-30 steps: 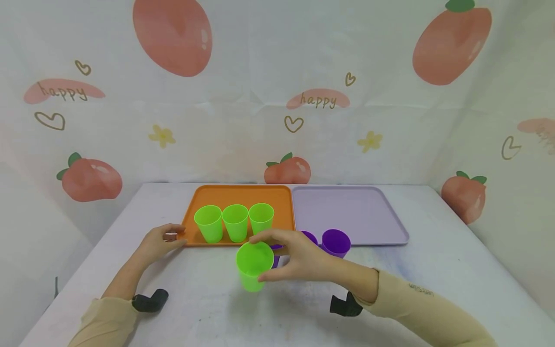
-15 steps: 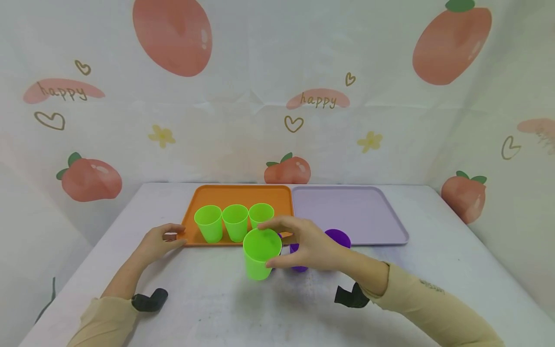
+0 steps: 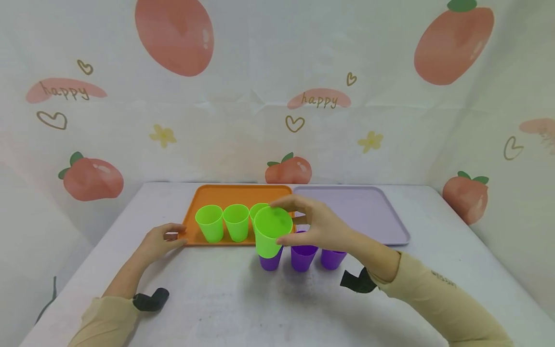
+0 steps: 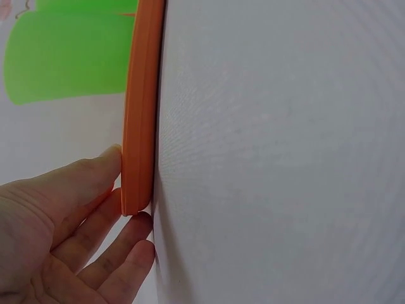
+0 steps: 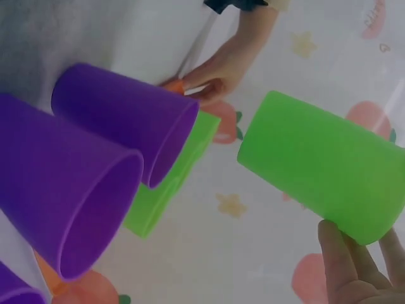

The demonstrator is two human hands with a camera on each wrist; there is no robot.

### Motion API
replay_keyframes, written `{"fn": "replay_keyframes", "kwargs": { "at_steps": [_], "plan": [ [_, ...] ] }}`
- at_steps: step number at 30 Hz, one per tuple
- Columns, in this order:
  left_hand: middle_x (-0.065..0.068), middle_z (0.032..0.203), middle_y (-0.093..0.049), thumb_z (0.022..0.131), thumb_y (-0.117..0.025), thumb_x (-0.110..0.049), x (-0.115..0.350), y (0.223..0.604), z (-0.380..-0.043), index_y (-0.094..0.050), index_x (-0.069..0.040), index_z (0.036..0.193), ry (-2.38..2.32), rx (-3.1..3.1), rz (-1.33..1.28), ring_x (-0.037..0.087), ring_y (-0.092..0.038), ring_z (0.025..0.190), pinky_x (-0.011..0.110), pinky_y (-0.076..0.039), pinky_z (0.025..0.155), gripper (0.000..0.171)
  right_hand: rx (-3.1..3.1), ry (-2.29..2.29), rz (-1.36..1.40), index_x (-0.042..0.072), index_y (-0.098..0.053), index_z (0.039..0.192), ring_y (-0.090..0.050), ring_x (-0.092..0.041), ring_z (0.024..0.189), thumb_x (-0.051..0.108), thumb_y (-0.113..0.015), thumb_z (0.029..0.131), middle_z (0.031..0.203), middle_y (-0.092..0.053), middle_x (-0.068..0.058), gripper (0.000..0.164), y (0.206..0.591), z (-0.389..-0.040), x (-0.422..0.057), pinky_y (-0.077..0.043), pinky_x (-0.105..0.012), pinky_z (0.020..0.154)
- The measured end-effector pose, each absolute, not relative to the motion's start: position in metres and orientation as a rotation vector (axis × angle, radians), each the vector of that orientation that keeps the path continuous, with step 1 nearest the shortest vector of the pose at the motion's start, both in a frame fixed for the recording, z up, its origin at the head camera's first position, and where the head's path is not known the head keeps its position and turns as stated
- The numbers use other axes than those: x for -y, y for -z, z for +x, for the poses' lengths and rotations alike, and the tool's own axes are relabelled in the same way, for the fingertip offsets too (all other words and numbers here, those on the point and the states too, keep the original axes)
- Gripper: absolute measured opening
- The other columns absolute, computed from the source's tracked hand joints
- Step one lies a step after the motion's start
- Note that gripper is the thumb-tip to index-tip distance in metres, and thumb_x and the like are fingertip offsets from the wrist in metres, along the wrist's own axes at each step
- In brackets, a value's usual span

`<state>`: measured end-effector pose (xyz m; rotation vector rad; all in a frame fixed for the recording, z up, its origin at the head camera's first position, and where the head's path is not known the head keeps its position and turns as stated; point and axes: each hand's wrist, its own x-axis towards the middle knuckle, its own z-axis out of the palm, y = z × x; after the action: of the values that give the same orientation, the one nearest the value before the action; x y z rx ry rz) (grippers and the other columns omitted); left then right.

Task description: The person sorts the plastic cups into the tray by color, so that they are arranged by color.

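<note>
In the head view my right hand holds a lime-green cup upright in the air, thumb and fingers at its rim. The cup overlaps the orange tray's near right corner and the leftmost purple cup. The right wrist view shows the fingers against the cup's side near its mouth. My left hand grips the near left corner of the orange tray, thumb at the rim in the left wrist view. Three green cups stand in a row on this tray; the held cup partly hides the right one.
A lilac tray lies right beside the orange one. In front of the trays stand two more purple cups, a middle one and a right one under the right forearm. A printed cloth hangs behind the white table.
My right hand has carried the green cup up, away from me and slightly right, now over the leftmost purple cup. The left hand has stayed at the tray corner.
</note>
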<state>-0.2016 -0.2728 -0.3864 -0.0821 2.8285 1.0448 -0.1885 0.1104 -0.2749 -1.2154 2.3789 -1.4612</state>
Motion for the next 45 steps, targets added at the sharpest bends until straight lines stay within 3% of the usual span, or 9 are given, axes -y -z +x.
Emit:
{"fn": "replay_keyframes", "kwargs": {
  "at_steps": [24, 38, 45],
  "plan": [
    [0.030, 0.131, -0.048, 0.087, -0.065, -0.022, 0.271, 0.385, -0.201, -0.052, 0.004, 0.125, -1.052, -2.830, -0.082, 0.044, -0.052, 0.113, 0.049, -0.050, 0.093, 0.048, -2.411, 1.442, -1.214, 0.009, -0.053, 0.126, -0.056, -0.023, 0.117, 0.007, -0.077, 0.074, 0.124, -0.059, -0.008, 0.058, 0.265, -0.230, -0.133, -0.054, -0.034, 0.091],
    [0.029, 0.131, -0.048, 0.087, -0.065, -0.023, 0.271, 0.384, -0.200, -0.052, 0.004, 0.125, -1.048, -2.824, -0.097, 0.044, -0.051, 0.114, 0.049, -0.050, 0.093, 0.049, -2.367, 1.484, -1.236, 0.000, -0.051, 0.126, -0.055, -0.030, 0.116, -0.001, -0.074, 0.074, 0.123, -0.057, -0.017, 0.056, 0.270, -0.255, -0.144, -0.055, -0.032, 0.090],
    [0.029, 0.131, -0.048, 0.087, -0.066, -0.024, 0.271, 0.385, -0.200, -0.052, 0.003, 0.125, -1.046, -2.827, -0.102, 0.044, -0.052, 0.114, 0.049, -0.050, 0.093, 0.049, -2.380, 1.457, -1.234, 0.001, -0.051, 0.126, -0.056, -0.030, 0.115, 0.000, -0.074, 0.074, 0.123, -0.057, -0.017, 0.057, 0.276, -0.269, -0.147, -0.055, -0.038, 0.089]
  ]
}}
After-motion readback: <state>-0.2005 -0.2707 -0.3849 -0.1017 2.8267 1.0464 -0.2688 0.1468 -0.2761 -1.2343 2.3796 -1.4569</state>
